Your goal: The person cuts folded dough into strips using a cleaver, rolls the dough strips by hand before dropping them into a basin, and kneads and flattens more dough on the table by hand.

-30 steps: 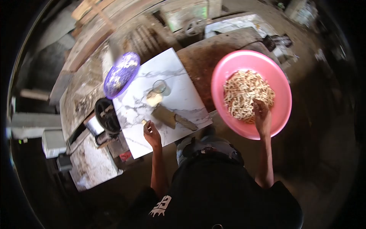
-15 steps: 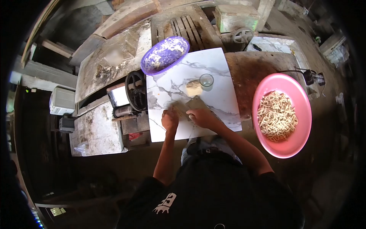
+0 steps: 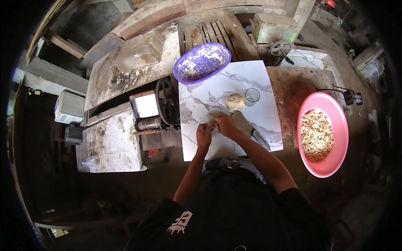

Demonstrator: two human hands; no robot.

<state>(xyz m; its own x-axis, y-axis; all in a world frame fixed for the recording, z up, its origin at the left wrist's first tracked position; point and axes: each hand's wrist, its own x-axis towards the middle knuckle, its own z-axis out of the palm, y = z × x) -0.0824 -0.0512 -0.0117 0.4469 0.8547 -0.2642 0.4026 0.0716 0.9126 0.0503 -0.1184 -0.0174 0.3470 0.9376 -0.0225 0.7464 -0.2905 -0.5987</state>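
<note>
Bringing left hand (image 3: 204, 134) and right hand (image 3: 226, 125) close, fingers narrow; small pale bit between, can't tell whose grip. Dough lump (image 3: 235, 102) on marble-patterned board (image 3: 255, 75), ahead-right, nearer right hand; cleaver-like tool (image 3: 243, 122) slants near-right.

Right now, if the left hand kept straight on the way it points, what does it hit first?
Probably the fingers of the right hand, just up and right of the left hand in the picture; the exact gap and height between them are unclear.
</note>
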